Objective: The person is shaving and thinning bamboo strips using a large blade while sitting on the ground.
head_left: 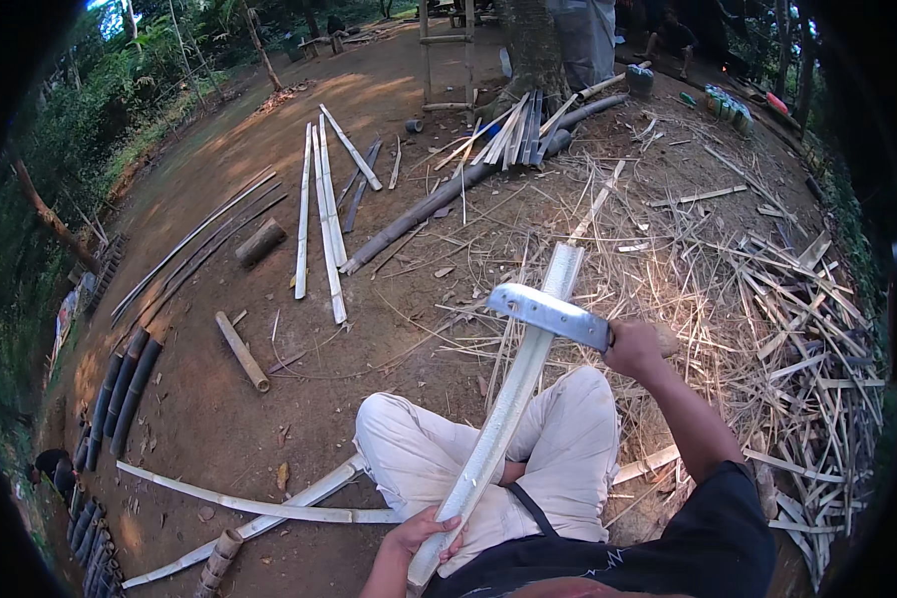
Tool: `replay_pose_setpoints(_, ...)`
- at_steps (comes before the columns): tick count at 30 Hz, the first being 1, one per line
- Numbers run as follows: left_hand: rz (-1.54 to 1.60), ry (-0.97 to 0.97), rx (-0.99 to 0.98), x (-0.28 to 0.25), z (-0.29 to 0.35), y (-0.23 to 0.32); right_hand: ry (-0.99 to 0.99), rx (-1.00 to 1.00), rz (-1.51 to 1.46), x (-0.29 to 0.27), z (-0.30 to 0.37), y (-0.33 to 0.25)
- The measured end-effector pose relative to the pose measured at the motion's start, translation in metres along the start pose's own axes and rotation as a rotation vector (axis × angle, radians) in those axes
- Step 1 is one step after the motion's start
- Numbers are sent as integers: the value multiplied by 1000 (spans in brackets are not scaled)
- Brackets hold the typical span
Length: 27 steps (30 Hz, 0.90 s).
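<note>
A long split bamboo slat (503,409) slants across my lap, pale inner side up, its far end pointing away from me. My left hand (424,535) is wrapped round its near end, close to my body. At the right, my right hand (635,349) is closed on the wooden handle of a machete (548,311). The broad metal blade lies crosswise over the far part of the slat, tip to the left. Whether its edge touches or cuts into the slat cannot be made out. My crossed legs in light trousers (568,439) are under the slat.
Bamboo shavings (668,279) and a heap of split strips (817,399) cover the ground at right. Several pale slats (324,219) lie ahead at left, near a long pole (419,214). Dark bamboo sections (130,384) and short bamboo pieces (241,351) lie at left. A tree trunk (530,45) stands ahead.
</note>
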State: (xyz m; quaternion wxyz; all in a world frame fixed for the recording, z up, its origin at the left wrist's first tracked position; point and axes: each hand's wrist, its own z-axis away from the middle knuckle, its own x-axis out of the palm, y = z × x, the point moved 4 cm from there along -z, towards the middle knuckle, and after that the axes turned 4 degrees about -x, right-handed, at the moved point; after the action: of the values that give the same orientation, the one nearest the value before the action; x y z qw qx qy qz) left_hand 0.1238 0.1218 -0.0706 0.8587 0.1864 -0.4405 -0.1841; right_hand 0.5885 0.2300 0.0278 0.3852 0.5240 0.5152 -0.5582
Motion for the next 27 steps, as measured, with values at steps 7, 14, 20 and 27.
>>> replay_pose_setpoints(7, 22, 18, -51, 2, 18, -14, 80, -482, 61, 33, 34, -30)
replay_pose_setpoints(14, -40, 162, -31, -5, 38, -27, 346, 708, -418, 5, -30, 146)
replay_pose_setpoints(20, -214, 255, 70, 17, 25, 26, 160, 755, -1508, 62, 36, 27)
replay_pose_setpoints(27, -424, 276, 183, 48, -31, 176, 145, 648, -1853, 104, 94, -148)
